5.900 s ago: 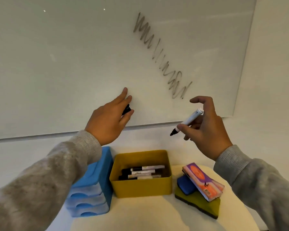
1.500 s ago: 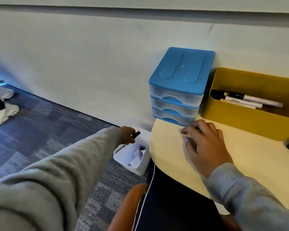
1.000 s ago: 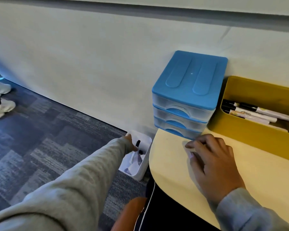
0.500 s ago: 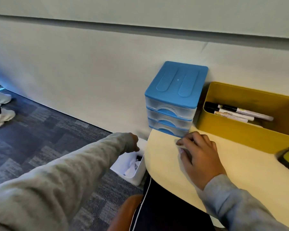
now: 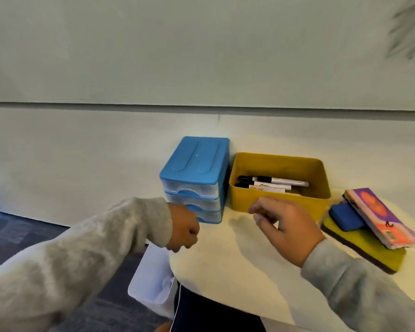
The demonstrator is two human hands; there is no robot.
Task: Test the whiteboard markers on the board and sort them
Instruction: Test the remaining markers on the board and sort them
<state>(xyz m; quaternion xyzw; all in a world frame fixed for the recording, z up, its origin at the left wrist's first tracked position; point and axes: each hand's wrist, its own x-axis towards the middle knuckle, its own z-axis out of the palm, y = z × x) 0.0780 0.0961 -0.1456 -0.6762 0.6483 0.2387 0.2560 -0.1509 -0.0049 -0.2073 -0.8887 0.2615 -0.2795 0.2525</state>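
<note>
Several whiteboard markers (image 5: 273,183), white with black caps, lie in the yellow box (image 5: 244,200) at the back of the round cream table (image 5: 225,264). My left hand (image 5: 184,231) hovers at the table's left edge, above the white bin (image 5: 151,279) on the floor; its fingers are curled under and hold nothing I can see. My right hand (image 5: 283,224) is raised just in front of the yellow box with its fingers loosely bent and empty. The whiteboard (image 5: 201,44) fills the top, with a blurred grey scribble (image 5: 405,27) at its right edge.
A blue three-drawer unit (image 5: 197,164) stands against the wall left of the yellow box. On the table's right side a blue eraser (image 5: 345,218) and a colourful flat pack (image 5: 381,216) lie on a yellow sponge (image 5: 364,250). Dark carpet lies to the left.
My left hand let a marker go into the white bin and drew back up to the table edge. My right hand lifted off the table toward the yellow box. The view swung up and right.
</note>
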